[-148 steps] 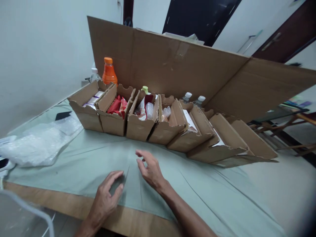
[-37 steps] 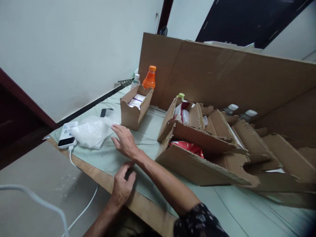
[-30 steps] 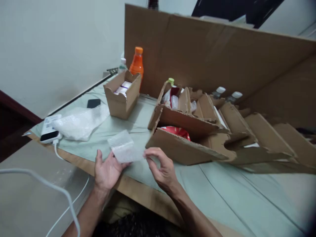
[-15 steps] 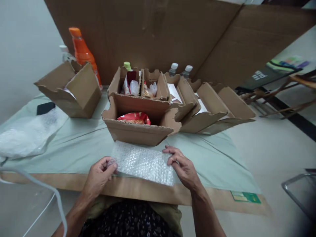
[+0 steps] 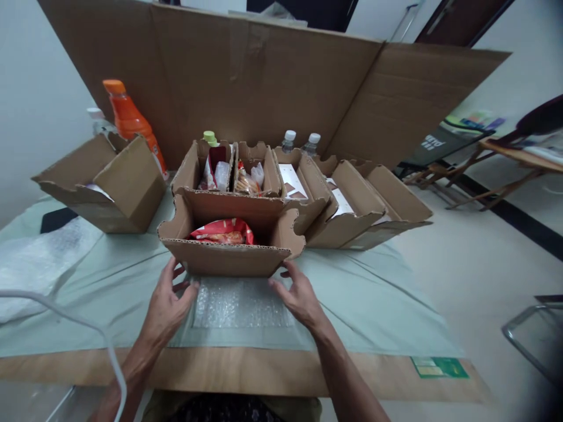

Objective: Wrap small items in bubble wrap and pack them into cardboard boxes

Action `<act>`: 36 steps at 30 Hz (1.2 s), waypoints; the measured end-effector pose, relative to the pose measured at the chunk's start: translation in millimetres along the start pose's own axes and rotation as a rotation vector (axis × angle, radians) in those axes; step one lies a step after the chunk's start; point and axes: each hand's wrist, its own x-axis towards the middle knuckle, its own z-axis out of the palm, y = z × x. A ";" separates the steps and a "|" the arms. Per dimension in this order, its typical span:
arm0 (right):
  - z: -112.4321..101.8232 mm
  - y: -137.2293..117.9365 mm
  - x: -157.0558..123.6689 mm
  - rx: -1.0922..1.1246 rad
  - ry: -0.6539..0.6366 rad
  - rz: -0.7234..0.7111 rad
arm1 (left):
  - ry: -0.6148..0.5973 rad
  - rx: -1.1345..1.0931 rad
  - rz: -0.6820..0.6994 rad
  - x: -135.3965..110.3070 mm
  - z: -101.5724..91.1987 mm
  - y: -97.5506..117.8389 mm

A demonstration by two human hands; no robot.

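A sheet of bubble wrap (image 5: 241, 308) lies flat on the pale green cloth, just in front of the front cardboard box (image 5: 229, 259). That box holds a red food packet (image 5: 226, 231). At its left lower corner is my left hand (image 5: 169, 299), fingers spread and holding nothing. My right hand (image 5: 301, 296) is at the right lower corner in a similar pose, thumb apart from the fingers. Whether the fingertips touch the box is hard to tell.
Several open cardboard boxes (image 5: 356, 205) with packets stand behind and to the right. Another box (image 5: 132, 193) is at left, near an orange bottle (image 5: 132, 123). More bubble wrap (image 5: 53, 258) lies on the left. A grey cable (image 5: 88, 325) crosses the left foreground; a tall cardboard panel (image 5: 264, 82) stands behind.
Both hands have let go of the bubble wrap, which now lies flat on the cloth. They have moved forward to the sides of the front box. The view has tilted up.
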 end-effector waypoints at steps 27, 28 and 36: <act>22.8 -14.8 -99.7 -0.053 0.067 0.108 | -0.122 0.484 0.213 -40.1 -15.1 -17.3; 27.5 -22.6 -110.1 0.034 0.057 0.141 | -0.117 0.480 0.174 -38.6 -23.6 -14.5; 46.9 -58.8 -159.1 0.315 -0.263 0.251 | -0.342 0.541 0.527 -5.6 -7.9 -8.9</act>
